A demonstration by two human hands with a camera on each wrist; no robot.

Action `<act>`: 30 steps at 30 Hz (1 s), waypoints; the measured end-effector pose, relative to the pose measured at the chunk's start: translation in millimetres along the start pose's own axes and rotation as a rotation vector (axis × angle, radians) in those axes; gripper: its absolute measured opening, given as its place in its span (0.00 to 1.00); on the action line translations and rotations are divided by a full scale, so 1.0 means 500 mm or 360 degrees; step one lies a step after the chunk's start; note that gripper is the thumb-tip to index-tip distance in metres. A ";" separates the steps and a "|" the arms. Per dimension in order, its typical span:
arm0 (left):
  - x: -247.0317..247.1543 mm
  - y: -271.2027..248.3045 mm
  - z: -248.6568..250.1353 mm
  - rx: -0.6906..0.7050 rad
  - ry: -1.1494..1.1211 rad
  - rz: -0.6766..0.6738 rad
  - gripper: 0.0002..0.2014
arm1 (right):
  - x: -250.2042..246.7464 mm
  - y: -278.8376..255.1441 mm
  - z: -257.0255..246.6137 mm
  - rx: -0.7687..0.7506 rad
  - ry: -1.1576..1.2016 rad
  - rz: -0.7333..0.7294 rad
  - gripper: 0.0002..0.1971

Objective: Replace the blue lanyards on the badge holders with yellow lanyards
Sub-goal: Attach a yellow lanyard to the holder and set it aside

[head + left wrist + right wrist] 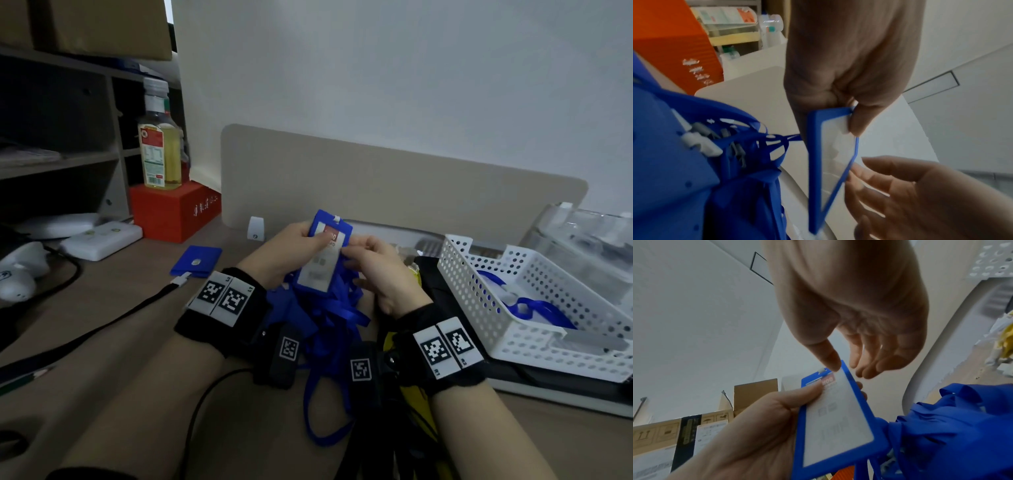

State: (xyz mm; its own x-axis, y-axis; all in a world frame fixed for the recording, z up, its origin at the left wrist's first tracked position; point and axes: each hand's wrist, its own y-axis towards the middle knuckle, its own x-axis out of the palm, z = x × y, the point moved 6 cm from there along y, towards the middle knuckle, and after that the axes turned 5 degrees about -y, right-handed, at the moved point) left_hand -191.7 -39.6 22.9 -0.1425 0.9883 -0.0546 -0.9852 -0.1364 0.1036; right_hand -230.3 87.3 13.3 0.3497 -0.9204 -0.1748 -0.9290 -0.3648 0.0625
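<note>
Blue lanyards (329, 318) heaped on desk between wrists, yellow lanyards (416, 397) partly under right wrist. Above heap, left hand (284, 250) pinches badge holder (322, 257), thumb on card face, fingers behind. Right hand (380, 270) loosely spread, thumb tip touching holder's top edge, gripping nothing. Step, likely: free clip at top slot; best to keep holder steady and lift it clear of tangle before unclipping. Second holder (197, 262) flat on desk, left. Basket (459, 270) right: one blue lanyard inside, other contents unclear.
</note>
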 end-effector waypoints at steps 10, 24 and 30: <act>0.025 -0.031 -0.007 -0.0340 0.0108 -0.0547 0.17 | 0.006 -0.003 -0.023 -0.0254 0.0171 -0.0185 0.15; -0.030 -0.030 0.032 -0.0008 0.0498 -0.0340 0.10 | -0.023 0.007 -0.022 -0.0488 -0.0084 -0.0119 0.13; -0.022 -0.032 0.061 0.0231 0.1003 -0.0168 0.06 | -0.025 0.004 -0.033 -0.0656 -0.0347 0.0112 0.09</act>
State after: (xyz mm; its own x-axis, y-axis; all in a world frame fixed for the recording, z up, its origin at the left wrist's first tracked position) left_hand -171.3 -46.3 52.0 -0.1176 0.7602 -0.6389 -0.9804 0.0133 0.1964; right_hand -234.4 95.7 31.6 0.2130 -0.9099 -0.3559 -0.8086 -0.3687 0.4586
